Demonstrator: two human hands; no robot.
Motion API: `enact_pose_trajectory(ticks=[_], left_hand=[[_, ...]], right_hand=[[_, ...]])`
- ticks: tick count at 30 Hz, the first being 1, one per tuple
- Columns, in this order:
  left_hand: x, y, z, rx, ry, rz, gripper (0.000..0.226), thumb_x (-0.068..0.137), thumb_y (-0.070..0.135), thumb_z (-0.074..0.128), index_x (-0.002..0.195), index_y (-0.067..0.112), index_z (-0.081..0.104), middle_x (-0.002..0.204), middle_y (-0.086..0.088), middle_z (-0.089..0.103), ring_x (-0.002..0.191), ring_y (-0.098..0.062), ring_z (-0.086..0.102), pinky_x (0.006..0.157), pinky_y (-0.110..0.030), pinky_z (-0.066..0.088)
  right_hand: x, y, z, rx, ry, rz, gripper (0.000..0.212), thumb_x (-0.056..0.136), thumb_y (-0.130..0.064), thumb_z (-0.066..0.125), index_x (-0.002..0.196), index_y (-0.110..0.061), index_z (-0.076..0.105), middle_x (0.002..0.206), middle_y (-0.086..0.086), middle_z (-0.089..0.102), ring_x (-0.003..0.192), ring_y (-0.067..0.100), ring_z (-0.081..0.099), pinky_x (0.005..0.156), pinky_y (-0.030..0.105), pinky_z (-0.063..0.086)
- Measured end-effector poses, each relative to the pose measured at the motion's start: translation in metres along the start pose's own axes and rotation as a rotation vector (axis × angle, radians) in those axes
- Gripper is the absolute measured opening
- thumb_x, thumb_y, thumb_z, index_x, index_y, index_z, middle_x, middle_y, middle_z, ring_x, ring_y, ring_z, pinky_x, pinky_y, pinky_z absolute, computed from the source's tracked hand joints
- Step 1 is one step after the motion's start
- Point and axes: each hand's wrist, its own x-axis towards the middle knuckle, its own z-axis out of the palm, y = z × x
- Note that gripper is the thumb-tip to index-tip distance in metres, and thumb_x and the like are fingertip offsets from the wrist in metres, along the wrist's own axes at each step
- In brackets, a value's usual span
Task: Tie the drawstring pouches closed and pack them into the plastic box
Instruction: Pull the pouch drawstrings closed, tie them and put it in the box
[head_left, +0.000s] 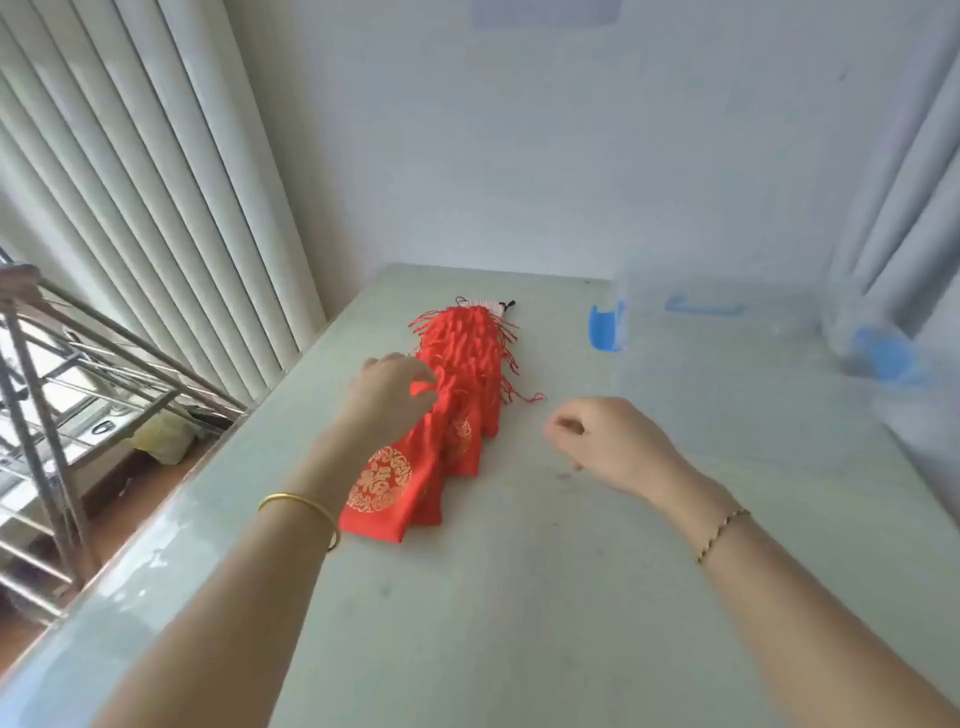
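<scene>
A row of several red drawstring pouches (462, 358) with gold emblems lies overlapped on the pale table (519, 597), red cords sticking out at both sides. My left hand (389, 395) rests on the nearest pouch (395, 488) and its fingers pinch the gathered top. My right hand (602, 441) hovers just right of the pile with fingers loosely curled, holding nothing. The clear plastic box (753, 332) with blue latches stands at the table's far right; it looks blurred.
A pale pouch with black cord (488, 303) sits at the far end of the row. A metal rack (67, 395) stands left of the table, beside vertical blinds (156, 182). The wall closes the back.
</scene>
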Motion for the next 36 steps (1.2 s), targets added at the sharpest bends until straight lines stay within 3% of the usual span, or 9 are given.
enact_pose_trajectory(ticks=[9, 14, 18, 22, 24, 26, 28, 32, 36], left_hand=[[-0.018, -0.024, 0.031, 0.237, 0.062, 0.095, 0.026, 0.085, 0.029, 0.063, 0.11, 0.024, 0.062, 0.121, -0.004, 0.049, 0.119, -0.028, 0.035, 0.096, -0.039, 0.027], [-0.027, -0.014, 0.023, 0.19, 0.141, 0.169, 0.007, 0.082, 0.026, 0.065, 0.089, 0.025, 0.065, 0.12, 0.0, 0.048, 0.119, -0.024, 0.034, 0.097, -0.037, 0.024], [-0.049, 0.013, 0.003, 0.046, 0.107, 0.296, 0.005, 0.081, 0.029, 0.066, 0.08, 0.028, 0.062, 0.117, 0.007, 0.05, 0.117, -0.02, 0.036, 0.098, -0.036, 0.024], [-0.059, 0.044, 0.004, -0.178, 0.08, 0.414, 0.005, 0.079, 0.03, 0.069, 0.079, 0.029, 0.063, 0.11, 0.007, 0.056, 0.11, -0.018, 0.043, 0.1, -0.043, 0.033], [-0.057, 0.055, 0.013, -0.304, 0.101, 0.426, 0.013, 0.079, 0.028, 0.068, 0.091, 0.026, 0.064, 0.109, 0.005, 0.058, 0.105, -0.012, 0.046, 0.096, -0.03, 0.036], [-0.055, 0.062, 0.023, -0.415, 0.071, 0.357, 0.032, 0.082, 0.024, 0.067, 0.113, 0.022, 0.059, 0.114, 0.005, 0.057, 0.104, -0.008, 0.051, 0.087, -0.015, 0.036], [-0.051, 0.067, 0.035, -0.494, 0.004, 0.278, 0.036, 0.086, 0.022, 0.063, 0.121, 0.018, 0.056, 0.111, 0.004, 0.06, 0.099, -0.008, 0.057, 0.085, -0.015, 0.042], [-0.042, 0.077, 0.044, -0.456, -0.083, 0.266, 0.017, 0.089, 0.02, 0.06, 0.105, 0.015, 0.065, 0.085, 0.008, 0.063, 0.075, -0.002, 0.059, 0.075, -0.017, 0.047], [-0.038, 0.086, 0.052, -0.431, -0.158, 0.248, 0.013, 0.087, 0.02, 0.062, 0.097, 0.013, 0.066, 0.09, -0.007, 0.066, 0.081, -0.019, 0.059, 0.078, -0.03, 0.049]], right_hand=[[-0.017, 0.01, 0.073, 0.095, 0.168, -0.011, 0.015, 0.089, -0.027, 0.05, 0.076, -0.029, 0.054, 0.079, -0.007, 0.062, 0.082, 0.021, 0.065, 0.078, 0.035, 0.052], [-0.023, -0.009, 0.085, 0.156, 0.303, -0.016, 0.017, 0.09, -0.024, 0.053, 0.101, -0.021, 0.065, 0.098, -0.001, 0.067, 0.093, 0.02, 0.062, 0.085, 0.034, 0.049], [-0.028, -0.021, 0.079, 0.301, 0.329, -0.146, 0.039, 0.088, -0.023, 0.06, 0.126, -0.012, 0.054, 0.115, 0.001, 0.06, 0.109, 0.012, 0.053, 0.095, 0.024, 0.038], [-0.028, -0.012, 0.063, 0.397, 0.316, -0.2, 0.015, 0.089, -0.016, 0.058, 0.094, -0.004, 0.064, 0.087, 0.013, 0.066, 0.081, 0.026, 0.058, 0.079, 0.034, 0.045], [-0.025, 0.004, 0.05, 0.419, 0.349, -0.202, 0.02, 0.088, -0.017, 0.058, 0.082, 0.002, 0.062, 0.079, 0.024, 0.062, 0.071, 0.03, 0.053, 0.071, 0.041, 0.044], [-0.026, 0.02, 0.038, 0.453, 0.362, -0.199, 0.031, 0.084, -0.024, 0.058, 0.083, 0.007, 0.06, 0.084, 0.032, 0.06, 0.069, 0.028, 0.052, 0.073, 0.047, 0.046], [-0.029, 0.035, 0.029, 0.509, 0.34, -0.179, 0.029, 0.084, -0.021, 0.058, 0.089, 0.007, 0.062, 0.09, 0.035, 0.06, 0.073, 0.022, 0.053, 0.079, 0.051, 0.047], [-0.032, 0.053, 0.019, 0.505, 0.344, -0.157, 0.024, 0.084, -0.02, 0.058, 0.09, 0.002, 0.065, 0.092, 0.033, 0.062, 0.076, 0.02, 0.053, 0.079, 0.053, 0.048], [-0.032, 0.067, 0.008, 0.422, 0.342, -0.131, 0.017, 0.09, -0.01, 0.056, 0.095, 0.005, 0.064, 0.094, 0.033, 0.063, 0.075, 0.029, 0.059, 0.078, 0.049, 0.05]])
